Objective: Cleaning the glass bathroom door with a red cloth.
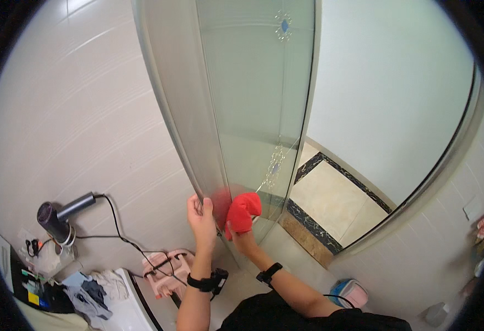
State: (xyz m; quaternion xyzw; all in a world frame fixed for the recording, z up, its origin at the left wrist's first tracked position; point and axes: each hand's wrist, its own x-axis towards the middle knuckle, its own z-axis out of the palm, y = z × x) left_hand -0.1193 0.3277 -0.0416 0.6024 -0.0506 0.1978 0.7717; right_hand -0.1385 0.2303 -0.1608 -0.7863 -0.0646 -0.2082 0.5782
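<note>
My left hand (201, 225) is closed around the edge of a wide, brushed metal door frame (178, 83), its thumb up and its fingertips partly hidden behind the edge. To its right, my right hand (243, 243) holds a red cloth (244, 212) bunched over its fingers. The cloth lies against the lower part of the frame, beside a glass panel (253, 94) with small decorative patterns. A reddish reflection shows on the metal next to the cloth. Both wrists wear black straps.
A hair dryer (54, 220) hangs on the left wall, its black cord looping down. Below are a pink folded plastic item (167, 270) and clothes (90, 298) on a white surface. Right of the glass, a doorway shows dark-bordered floor tiles (336, 201); a pink-and-blue container (349, 293) stands lower right.
</note>
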